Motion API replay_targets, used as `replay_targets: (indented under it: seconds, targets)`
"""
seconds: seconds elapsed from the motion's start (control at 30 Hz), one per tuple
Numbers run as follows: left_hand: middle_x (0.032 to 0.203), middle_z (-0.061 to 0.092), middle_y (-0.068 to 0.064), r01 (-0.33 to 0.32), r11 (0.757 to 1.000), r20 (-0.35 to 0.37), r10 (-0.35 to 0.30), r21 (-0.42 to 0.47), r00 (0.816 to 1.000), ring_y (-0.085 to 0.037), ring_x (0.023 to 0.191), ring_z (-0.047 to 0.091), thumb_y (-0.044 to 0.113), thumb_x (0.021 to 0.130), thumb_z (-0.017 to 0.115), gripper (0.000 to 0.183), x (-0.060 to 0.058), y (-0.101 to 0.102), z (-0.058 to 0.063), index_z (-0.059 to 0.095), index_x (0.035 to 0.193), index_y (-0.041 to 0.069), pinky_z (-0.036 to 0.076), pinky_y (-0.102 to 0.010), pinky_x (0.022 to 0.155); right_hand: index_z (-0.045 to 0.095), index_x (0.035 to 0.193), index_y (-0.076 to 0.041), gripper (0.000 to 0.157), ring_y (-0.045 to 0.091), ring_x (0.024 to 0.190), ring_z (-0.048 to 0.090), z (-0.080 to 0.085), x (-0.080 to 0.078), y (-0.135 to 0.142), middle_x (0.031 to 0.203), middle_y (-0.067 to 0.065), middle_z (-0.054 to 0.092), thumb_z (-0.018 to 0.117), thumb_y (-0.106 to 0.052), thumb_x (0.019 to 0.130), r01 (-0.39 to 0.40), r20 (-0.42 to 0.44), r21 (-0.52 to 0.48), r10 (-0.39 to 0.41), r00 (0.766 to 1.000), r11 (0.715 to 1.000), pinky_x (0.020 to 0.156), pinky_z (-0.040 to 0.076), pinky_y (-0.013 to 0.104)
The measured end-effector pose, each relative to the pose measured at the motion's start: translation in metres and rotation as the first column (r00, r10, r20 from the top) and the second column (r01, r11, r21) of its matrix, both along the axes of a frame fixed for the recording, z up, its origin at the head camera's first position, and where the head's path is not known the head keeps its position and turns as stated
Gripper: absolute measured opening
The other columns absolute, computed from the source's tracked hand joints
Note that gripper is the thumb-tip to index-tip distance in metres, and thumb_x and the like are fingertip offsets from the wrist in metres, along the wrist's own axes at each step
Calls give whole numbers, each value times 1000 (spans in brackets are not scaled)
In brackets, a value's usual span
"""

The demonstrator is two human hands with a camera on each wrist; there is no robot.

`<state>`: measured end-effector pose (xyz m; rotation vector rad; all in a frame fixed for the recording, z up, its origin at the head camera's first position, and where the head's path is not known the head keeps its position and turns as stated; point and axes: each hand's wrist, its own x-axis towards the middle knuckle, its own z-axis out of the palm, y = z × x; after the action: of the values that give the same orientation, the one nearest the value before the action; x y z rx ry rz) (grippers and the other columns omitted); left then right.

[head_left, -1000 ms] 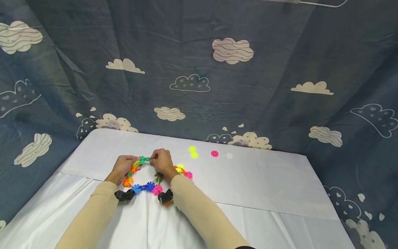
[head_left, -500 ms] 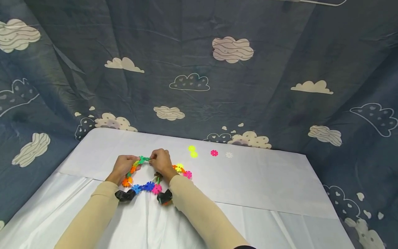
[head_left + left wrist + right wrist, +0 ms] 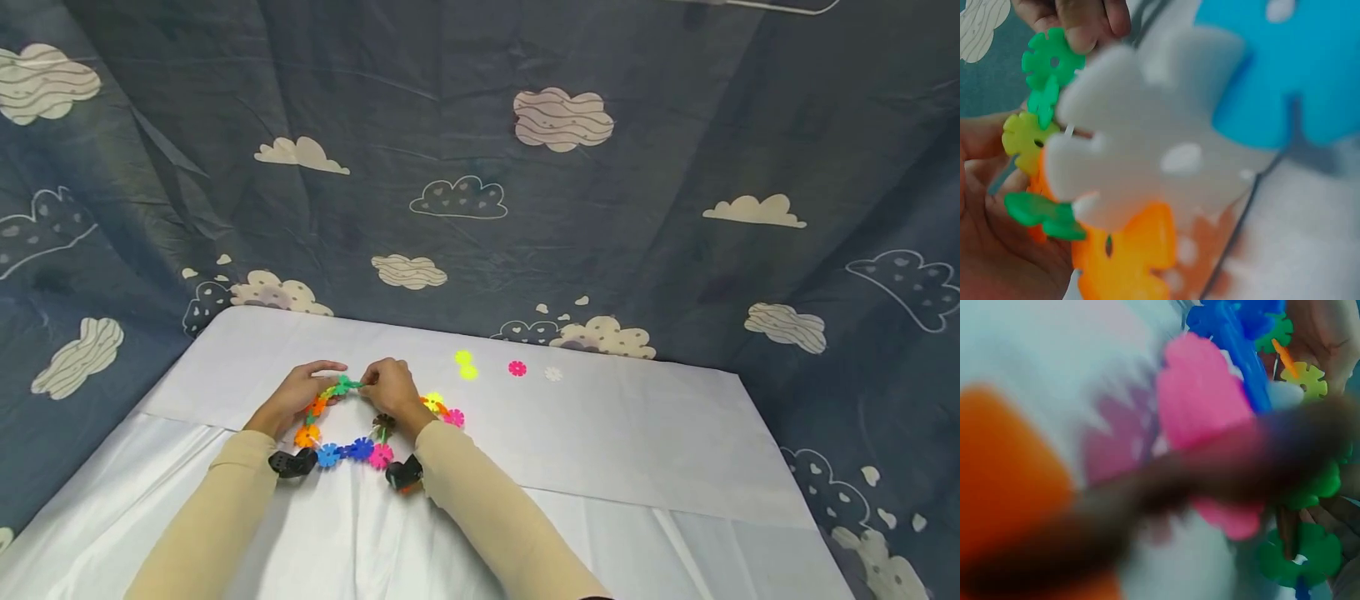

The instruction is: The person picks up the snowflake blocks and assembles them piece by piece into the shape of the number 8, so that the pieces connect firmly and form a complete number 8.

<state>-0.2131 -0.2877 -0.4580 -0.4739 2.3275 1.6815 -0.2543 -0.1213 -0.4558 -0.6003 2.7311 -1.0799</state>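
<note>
A chain of interlocking flower-shaped discs curves between both hands in the head view, with an orange disc [image 3: 306,436], a blue disc [image 3: 361,449] and a pink disc [image 3: 381,455] along its near side. My right hand [image 3: 392,392] pinches the green end disc [image 3: 1054,59] at the far side. My left hand [image 3: 294,393] is beside the chain's left side, its index finger stretched out above the green and yellow discs. In the left wrist view the palm lies loose behind the yellow disc [image 3: 1024,139], while a blurred white disc [image 3: 1116,137] covers the middle.
Two lime-yellow discs [image 3: 466,365], a loose pink disc [image 3: 517,368] and a white one [image 3: 553,374] lie at the back of the white-covered table [image 3: 637,433]. More linked discs, including a yellow one [image 3: 432,402], show beyond my right wrist. A cloud-patterned curtain [image 3: 480,275] hangs behind.
My left hand has loosened around the chain, its index finger straightening and lifting, and its wrist has shifted slightly left. The right hand keeps its pinch almost unmoved.
</note>
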Motion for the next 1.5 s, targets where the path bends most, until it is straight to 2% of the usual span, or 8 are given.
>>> replay_targets:
  seconds: [0.2,0.37,0.57,0.73,0.87,1.13,1.37,1.5]
  targets:
    - [139,48,-19,47,999,35,-46,-22,998,-29,116,52,35,102,48,46,2,-2,3,52,135,3,40,-47,104,72,108,-4,25,13,89,63,17,-7,29,100,6,71,76,-9,83,-74,43,-144,81,996,987,78,52,21]
    - [143,43,-20,34,997,40,-31,-66,999,-34,126,41,39,100,51,51,4,-7,1,50,136,3,28,-55,110,73,101,1,20,19,80,63,22,-31,78,89,11,70,75,-6,82,31,5,-235,-31,1000,972,71,52,24]
    - [143,44,-19,5,998,55,-2,-63,999,-35,129,38,33,102,47,44,4,-7,0,52,135,4,27,-55,111,70,108,-2,31,21,79,56,0,-50,124,87,9,64,77,-14,80,254,56,-33,-252,966,967,73,48,31]
    - [146,40,-20,-2,999,82,5,-37,997,-37,136,31,31,104,44,44,2,0,0,51,137,3,23,-56,112,67,112,-1,36,24,89,57,-12,-54,135,98,12,64,78,-18,82,254,45,84,-258,965,964,86,49,38]
    - [148,37,-20,-11,1000,100,13,-20,995,-38,138,27,29,104,42,43,1,2,-1,51,138,4,21,-56,113,67,106,-2,31,23,88,55,-15,-56,134,95,10,62,78,-17,82,259,21,115,-263,965,959,85,48,37]
    - [150,34,-20,-34,999,127,36,-17,991,-38,138,27,29,105,38,43,0,4,1,49,139,6,21,-55,113,60,92,-6,26,19,73,48,-18,-56,135,77,3,51,80,-6,76,337,62,-25,-336,940,941,66,40,28]
    - [150,34,-20,-42,999,128,43,-7,991,-37,137,29,29,105,39,43,0,5,1,49,140,5,23,-53,113,66,101,0,23,18,75,50,-19,-56,142,80,5,54,76,-1,79,317,146,-175,-293,945,932,66,42,26]
    - [147,39,-20,-33,999,110,32,7,993,-35,134,33,29,104,42,42,1,5,1,51,137,3,26,-52,113,66,103,3,20,14,66,51,-18,-54,147,78,5,57,71,-1,84,314,237,-301,-248,939,900,58,43,21]
